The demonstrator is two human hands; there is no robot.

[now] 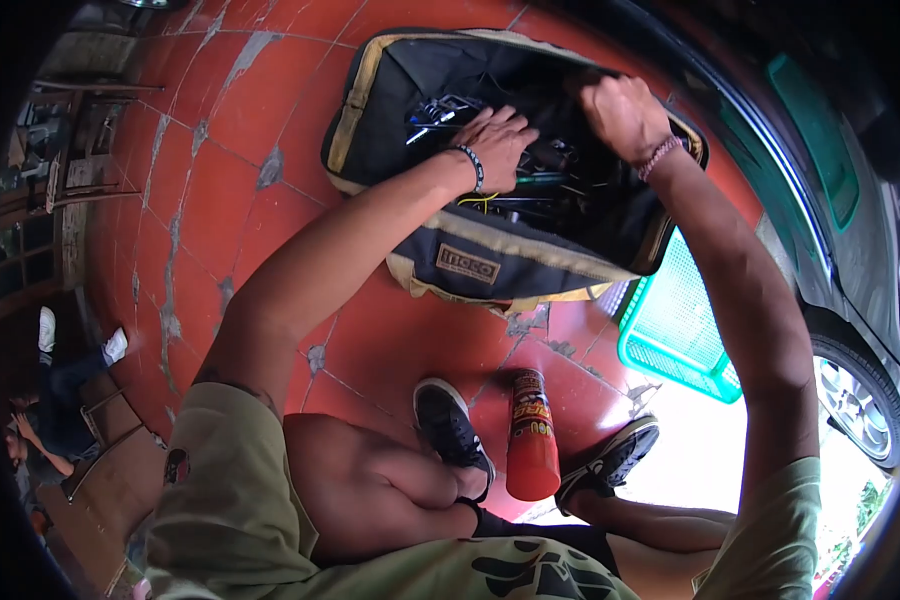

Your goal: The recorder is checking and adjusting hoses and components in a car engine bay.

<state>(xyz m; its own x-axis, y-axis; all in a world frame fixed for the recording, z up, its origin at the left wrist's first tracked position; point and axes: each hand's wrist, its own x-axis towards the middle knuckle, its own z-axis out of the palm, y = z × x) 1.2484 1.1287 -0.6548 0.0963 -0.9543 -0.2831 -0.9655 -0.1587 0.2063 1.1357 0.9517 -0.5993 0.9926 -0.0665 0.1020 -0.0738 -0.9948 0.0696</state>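
A black tool bag with tan trim (410,215) lies wide open on the floor in front of me. Dark and shiny metal tools (440,118) fill part of it, along with a green-handled tool (542,181) and a thin yellow cord (480,202). My left hand (498,145) reaches down into the bag, its fingers spread over the tools; the fingertips are partly lost among them. At the far right rim my right hand (625,118) is closed over the bag's edge, with its fingertips hidden.
Between my shoes stands a red spray can (533,440). A green plastic basket (685,325) sits right of the bag, beside a dark car (860,180) with its wheel (855,400). Cracked red tiles (240,180) cover the floor. Another person (55,400) sits at far left.
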